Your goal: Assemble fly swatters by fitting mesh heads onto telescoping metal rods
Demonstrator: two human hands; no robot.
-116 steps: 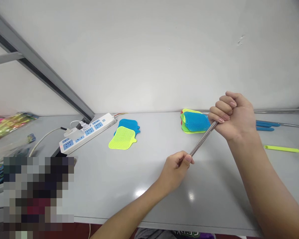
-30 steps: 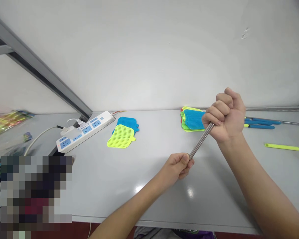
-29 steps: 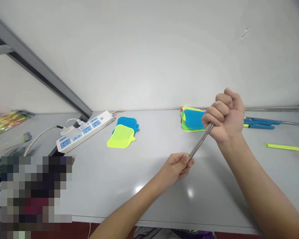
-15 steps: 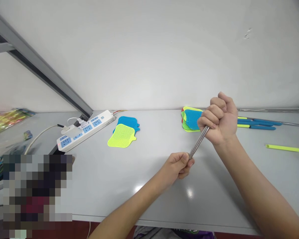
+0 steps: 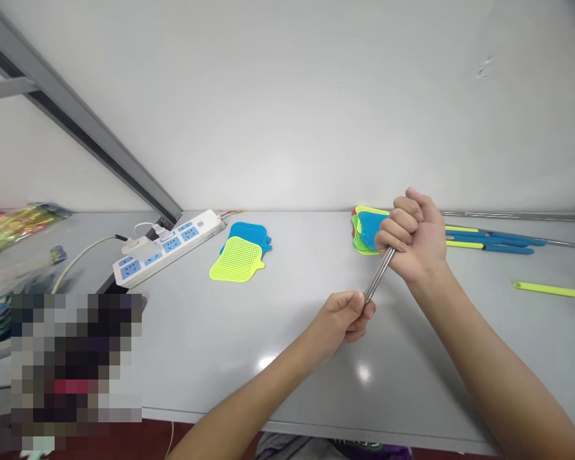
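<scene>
A thin metal rod point(image 5: 380, 275) slants between my two closed hands, above the grey table. My left hand point(image 5: 347, 314) pinches its lower end between thumb and fingers. Higher up and to the right, my right hand point(image 5: 409, 233) makes a fist round the upper end, which the fingers hide. Behind that fist lies a stack of perforated fly swatter heads, a blue one point(image 5: 370, 229) on top. To the left lie two loose swatter heads, one yellow-green point(image 5: 237, 260) partly over one blue point(image 5: 252, 234). A yellow-green handle tube point(image 5: 547, 289) rests at the right.
A white power strip point(image 5: 170, 249) with plugs and a cable stands at the left. Blue handles point(image 5: 508, 249) and metal rods point(image 5: 522, 216) lie at the back right by the wall. Bagged colourful items point(image 5: 23, 227) are at the far left, beside a blurred-out patch.
My right hand has come slightly down and left, nearer my left hand, and less rod shows between them. The view has shifted a little.
</scene>
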